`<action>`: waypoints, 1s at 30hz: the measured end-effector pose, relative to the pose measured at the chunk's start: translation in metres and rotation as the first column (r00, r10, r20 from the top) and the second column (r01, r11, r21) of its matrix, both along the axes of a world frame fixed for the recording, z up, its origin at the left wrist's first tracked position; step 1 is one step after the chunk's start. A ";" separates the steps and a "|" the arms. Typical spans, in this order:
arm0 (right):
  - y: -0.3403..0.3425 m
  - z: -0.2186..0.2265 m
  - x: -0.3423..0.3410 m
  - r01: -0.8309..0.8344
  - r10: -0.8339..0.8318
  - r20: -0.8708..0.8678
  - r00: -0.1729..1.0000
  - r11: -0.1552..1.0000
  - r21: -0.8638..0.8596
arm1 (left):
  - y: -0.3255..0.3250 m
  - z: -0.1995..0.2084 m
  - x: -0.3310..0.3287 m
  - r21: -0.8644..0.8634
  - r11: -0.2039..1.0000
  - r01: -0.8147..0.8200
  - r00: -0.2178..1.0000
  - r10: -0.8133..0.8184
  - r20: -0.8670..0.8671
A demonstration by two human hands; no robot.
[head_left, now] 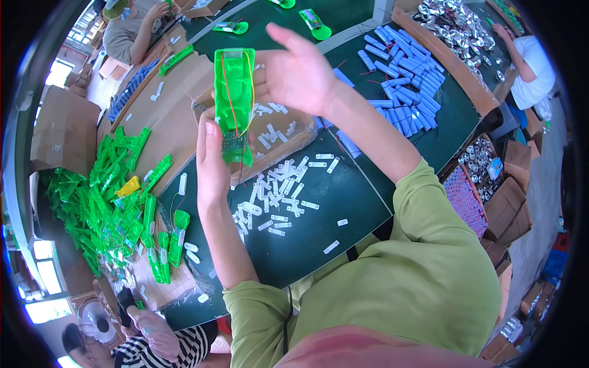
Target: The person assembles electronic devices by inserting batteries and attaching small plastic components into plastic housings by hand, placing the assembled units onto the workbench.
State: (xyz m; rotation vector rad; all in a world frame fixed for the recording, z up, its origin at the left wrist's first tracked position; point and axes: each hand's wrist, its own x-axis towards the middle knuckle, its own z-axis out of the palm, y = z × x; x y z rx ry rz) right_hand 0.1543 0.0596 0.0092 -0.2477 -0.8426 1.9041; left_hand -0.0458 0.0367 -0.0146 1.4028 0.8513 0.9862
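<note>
My left hand point(212, 150) is closed around the lower part of a green plastic housing point(234, 86), holding it upright over the table. Red and yellow wires run along the housing's open inner side. They meet a small circuit board point(234, 141) near its lower end. My right hand point(300, 72) is beside the housing's right edge, thumb raised and fingers stretched toward it. Some of those fingertips pass behind the housing, so I cannot tell whether they touch it. Below my hands lies a loose pile of small white plastic pieces point(285, 187) on the dark green table point(307, 239).
Green housings point(113, 196) are heaped at the left. Blue cylindrical cells point(405, 73) with wires lie at the right, near shiny reflectors point(454, 27). A cardboard tray point(294, 144) holds more white pieces. Co-workers sit at far left, far right and lower left.
</note>
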 end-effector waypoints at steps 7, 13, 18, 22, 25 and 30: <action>0.000 -0.009 -0.005 0.247 -0.636 0.571 0.520 0.751 0.612 | -0.001 0.005 0.004 0.232 0.964 -0.130 0.990 0.139 -0.023; -0.013 -0.016 -0.032 0.418 -0.851 0.409 0.328 0.519 0.745 | -0.003 -0.001 0.017 0.566 0.810 -0.156 0.940 0.297 -0.166; -0.022 -0.035 -0.054 0.329 -0.861 0.423 0.281 0.501 0.801 | 0.005 -0.010 0.019 0.425 0.863 -0.273 0.946 0.322 -0.046; -0.023 -0.047 -0.071 0.266 -0.914 0.357 0.192 0.399 0.878 | 0.006 -0.013 0.015 0.199 0.916 -0.347 0.938 0.337 0.083; -0.023 -0.052 -0.075 0.234 -0.974 0.213 0.075 0.225 0.946 | 0.006 -0.012 0.014 0.005 0.944 -0.329 0.926 0.321 0.198; -0.024 -0.057 -0.073 0.124 -0.995 -0.055 -0.084 -0.065 0.990 | 0.002 -0.009 0.018 -0.027 0.967 -0.254 0.946 0.255 0.201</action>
